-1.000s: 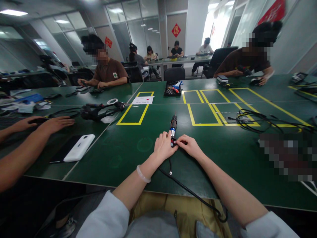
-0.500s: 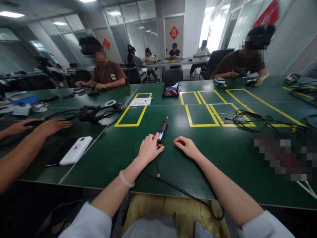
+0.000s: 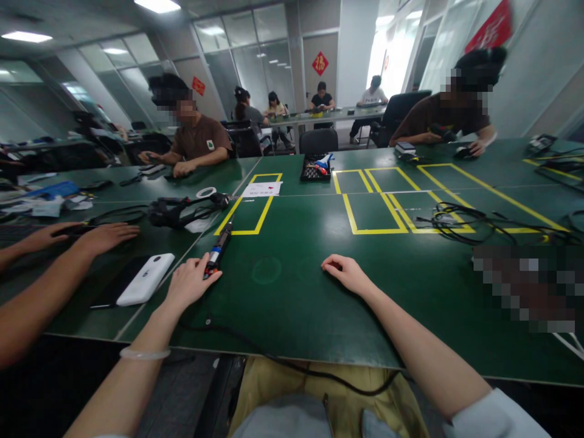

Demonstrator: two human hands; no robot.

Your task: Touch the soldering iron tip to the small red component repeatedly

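Observation:
My left hand (image 3: 190,281) is closed round the rear of a dark pen-shaped electric screwdriver (image 3: 219,246) with a blue and silver band. The tool's tip points away from me, near the bottom left corner of a yellow tape rectangle (image 3: 239,232). From its rear a black cable (image 3: 274,359) runs along the table's front edge and hangs over it. My right hand (image 3: 345,272) rests on the green table (image 3: 292,316) with its fingers curled together and nothing visible in them.
At the left lie a white device (image 3: 146,280) and a black headset-like item (image 3: 168,211), beside another person's hands (image 3: 107,236). A black tray (image 3: 314,167) with tools stands at the back. Coiled cables (image 3: 460,219) lie at the right.
My left hand has moved to the left along the table with the screwdriver, and the cable has been drawn after it. My right hand has stayed in place.

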